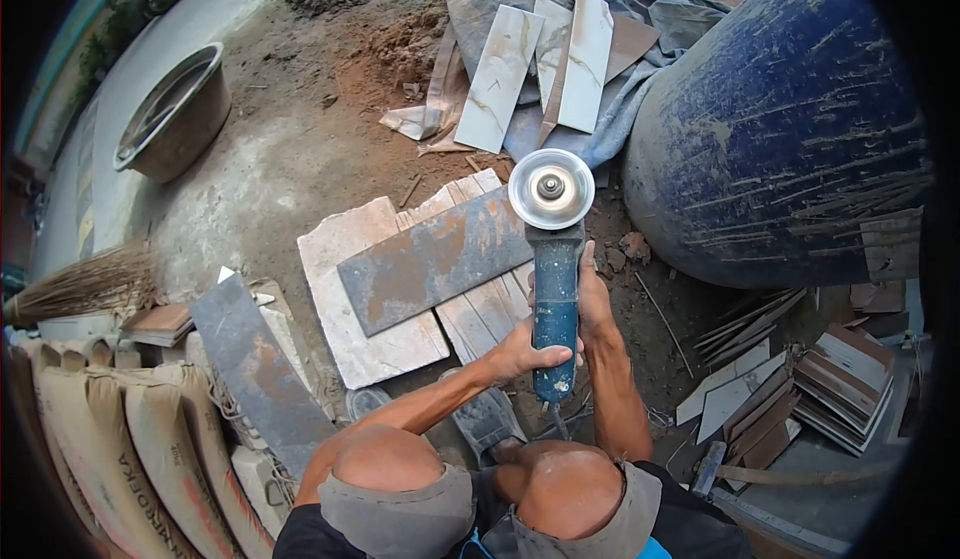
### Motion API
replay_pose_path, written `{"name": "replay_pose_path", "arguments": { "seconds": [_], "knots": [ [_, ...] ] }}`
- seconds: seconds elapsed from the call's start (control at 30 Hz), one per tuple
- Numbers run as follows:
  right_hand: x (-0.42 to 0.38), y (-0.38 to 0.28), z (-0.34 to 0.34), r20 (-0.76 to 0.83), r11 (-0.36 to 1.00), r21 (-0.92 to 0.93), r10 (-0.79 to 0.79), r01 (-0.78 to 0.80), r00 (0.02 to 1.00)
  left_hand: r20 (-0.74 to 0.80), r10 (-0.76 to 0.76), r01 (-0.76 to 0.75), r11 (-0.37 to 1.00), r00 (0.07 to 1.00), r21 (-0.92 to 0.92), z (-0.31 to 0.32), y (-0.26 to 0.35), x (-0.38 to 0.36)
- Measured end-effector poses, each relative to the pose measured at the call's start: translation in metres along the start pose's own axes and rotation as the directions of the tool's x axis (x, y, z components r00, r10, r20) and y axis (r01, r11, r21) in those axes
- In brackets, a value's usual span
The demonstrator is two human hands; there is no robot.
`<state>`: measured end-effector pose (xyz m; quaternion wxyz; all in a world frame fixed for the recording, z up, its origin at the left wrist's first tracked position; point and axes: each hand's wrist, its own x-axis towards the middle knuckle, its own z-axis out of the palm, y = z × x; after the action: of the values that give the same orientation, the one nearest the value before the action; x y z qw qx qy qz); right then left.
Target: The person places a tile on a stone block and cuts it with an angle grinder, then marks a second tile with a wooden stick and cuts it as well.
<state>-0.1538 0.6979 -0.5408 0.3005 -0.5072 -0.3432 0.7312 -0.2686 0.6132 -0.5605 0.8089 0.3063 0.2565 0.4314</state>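
Note:
A blue angle grinder point(555, 319) is held upright in the middle of the view, its round metal disc point(551, 190) facing up. My left hand point(528, 347) wraps round the lower body from the left, thumb across it. On the right side, my right hand point(594, 299) grips the body nearer the grinder's head. Left of the disc, a grey, brown-stained tile point(430, 264) lies on pale slabs point(385, 354). The disc overlaps the tile's right end in view; whether they touch cannot be told.
White marbled tile pieces point(500, 79) lie on a tarp at the top. A big blue barrel point(780, 129) stands right, stacked tiles point(845, 384) below it. At left are a tub point(180, 124), a straw broom point(90, 284), filled sacks point(110, 439) and a grey board point(260, 369).

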Motion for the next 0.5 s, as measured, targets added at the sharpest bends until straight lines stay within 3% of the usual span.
{"name": "replay_pose_path", "arguments": {
  "seconds": [0.13, 0.2, 0.27, 0.33, 0.4, 0.5],
  "knots": [
    [-0.001, -0.011, 0.005, 0.069, 0.999, 0.023, 0.036, -0.038, 0.997, -0.037, 0.046, -0.045, 0.998, 0.998, 0.035, 0.002, 0.0, 0.0],
    [0.0, -0.013, 0.008, 0.232, 0.988, 0.151, -0.005, -0.031, 0.973, -0.084, 0.1, -0.091, 0.991, 0.991, 0.102, 0.001, -0.004, -0.001],
    [-0.01, -0.015, 0.014, 0.192, 0.989, 0.146, -0.034, 0.006, 0.981, -0.128, 0.157, -0.134, 0.976, 0.979, 0.174, 0.003, -0.003, -0.001],
    [-0.023, -0.01, 0.017, 0.152, 0.987, 0.157, -0.063, 0.039, 0.986, -0.272, 0.321, -0.218, 0.911, 0.907, 0.348, 0.006, -0.001, -0.003],
    [-0.035, -0.004, 0.01, 0.264, 0.906, -0.283, -0.242, 0.314, 0.934, -0.293, 0.309, -0.179, 0.9, 0.905, 0.397, 0.0, 0.002, -0.002],
    [-0.027, 0.0, 0.018, 0.27, 0.823, -0.492, -0.165, 0.283, 0.949, -0.376, 0.253, -0.063, 0.891, 0.892, 0.449, 0.004, 0.007, -0.011]
  ]
}}
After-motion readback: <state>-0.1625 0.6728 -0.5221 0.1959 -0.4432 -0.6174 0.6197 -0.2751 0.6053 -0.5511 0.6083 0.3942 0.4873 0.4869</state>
